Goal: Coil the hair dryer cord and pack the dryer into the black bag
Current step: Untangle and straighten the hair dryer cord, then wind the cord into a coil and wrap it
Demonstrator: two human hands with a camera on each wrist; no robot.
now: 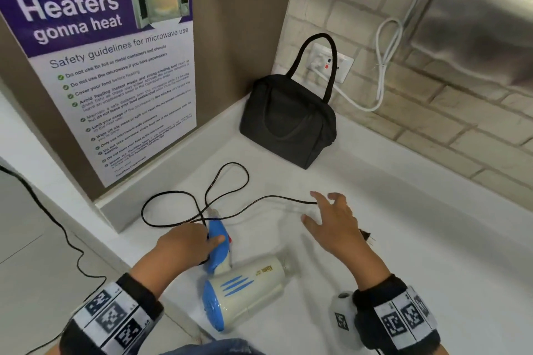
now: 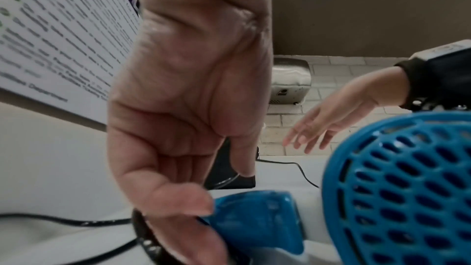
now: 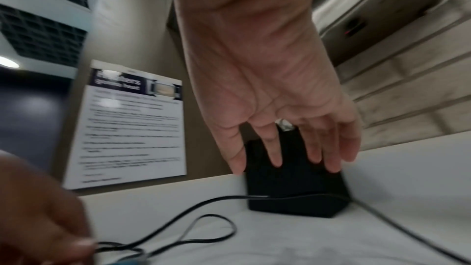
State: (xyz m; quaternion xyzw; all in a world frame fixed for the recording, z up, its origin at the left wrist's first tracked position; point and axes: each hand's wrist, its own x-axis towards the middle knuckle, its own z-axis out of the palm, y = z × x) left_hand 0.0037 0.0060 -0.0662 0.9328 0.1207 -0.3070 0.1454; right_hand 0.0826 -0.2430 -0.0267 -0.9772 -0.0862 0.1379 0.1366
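Observation:
A cream and blue hair dryer point(image 1: 248, 285) lies on the white counter point(image 1: 403, 239), its blue grille point(image 2: 397, 188) toward me. My left hand point(image 1: 207, 242) grips its blue handle point(image 1: 217, 251), thumb across the top, and the wrist view shows the left hand's fingers point(image 2: 178, 205) curled at the handle point(image 2: 254, 215). The black cord point(image 1: 227, 181) lies in loose loops beyond the handle and runs right under my right hand point(image 1: 320, 207). That hand hovers open with fingers spread point(image 3: 277, 154) just above the cord point(image 3: 203, 203). The black bag point(image 1: 288, 121) stands upright in the far corner.
A microwave poster point(image 1: 109, 66) covers the left wall. Behind the bag a wall socket point(image 1: 331, 65) holds a white plug and a white cable point(image 1: 383, 66). A steel appliance point(image 1: 476, 8) hangs at the upper right. The counter drops off at the left. A small dark piece point(image 1: 367, 235) shows beside my right wrist.

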